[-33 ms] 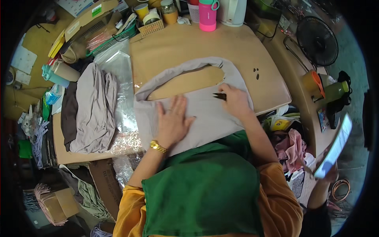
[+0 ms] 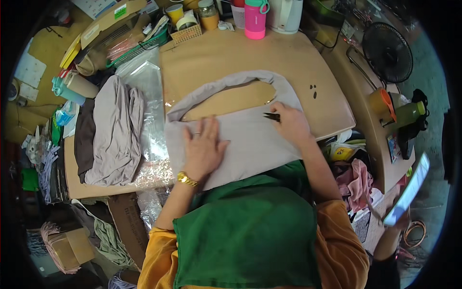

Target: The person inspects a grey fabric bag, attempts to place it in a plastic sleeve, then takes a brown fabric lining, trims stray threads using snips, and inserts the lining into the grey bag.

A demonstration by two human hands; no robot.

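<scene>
A light grey cloth piece (image 2: 240, 139), shaped like a bag with a curved band around an oval opening, lies flat on the table in front of me. My left hand (image 2: 204, 149), fingers stretched out, presses on its left part below the opening. At the opening's right end, my right hand (image 2: 292, 123) is closed around small dark thread snips (image 2: 272, 116). Their pointed tips face left over the cloth, and the grip end is hidden in my fingers. Farther left, a crumpled light grey cloth (image 2: 115, 139) rests on a dark brown cloth (image 2: 84, 142).
The brown tabletop (image 2: 221, 55) carries clear plastic sheeting (image 2: 154, 120) beside the grey pile. At the back stand a pink bottle (image 2: 255, 21), jars and a green basket (image 2: 144, 50). A black fan (image 2: 387, 52) is at right. Another person's hand (image 2: 400, 216) holds a phone-like slab (image 2: 409, 190).
My left hand has shifted slightly left on the cloth. My right hand, with the thread snips, has moved a little right. The other person's slab has dropped slightly.
</scene>
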